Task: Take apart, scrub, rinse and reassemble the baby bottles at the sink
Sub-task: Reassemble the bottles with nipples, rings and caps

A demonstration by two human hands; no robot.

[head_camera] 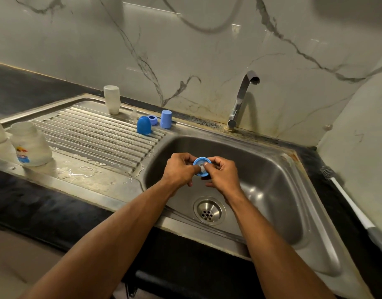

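1. Both forearms reach in from the bottom edge over the sink [298, 212] basin; left hand [178, 170] and right hand [223, 172] meet above the drain [209, 210].
2. Blue collar ring [202, 166] is held between them, fingers of both hands curled round its rim, thumbs pressing at a pale piece in its centre, probably the teat; too small to say whether it is going in or coming out.
3. Risk: wet plastic, thumb-tip hold only. A slip would drop the ring or teat straight into the basin, right over the drain.
4. Risk: uneven thumb pressure could seat the teat crooked or fold its flange, which would likely leak.
5. Other parts sit on the drainboard [95, 134]: dark blue cap [144, 125], a second blue ring [152, 120], light blue cap [165, 119], a clear loose teat [134, 114], upturned white bottle [112, 99] at the back, two more bottles at the left, printed bottle [30, 143] nearest.
6. Risk: puddles on the drainboard; upturned bottles could slide or tip if bumped on the next reach.
7. Tap [241, 98] shows no water running. Bottle brush [349, 203] lies on the right counter.
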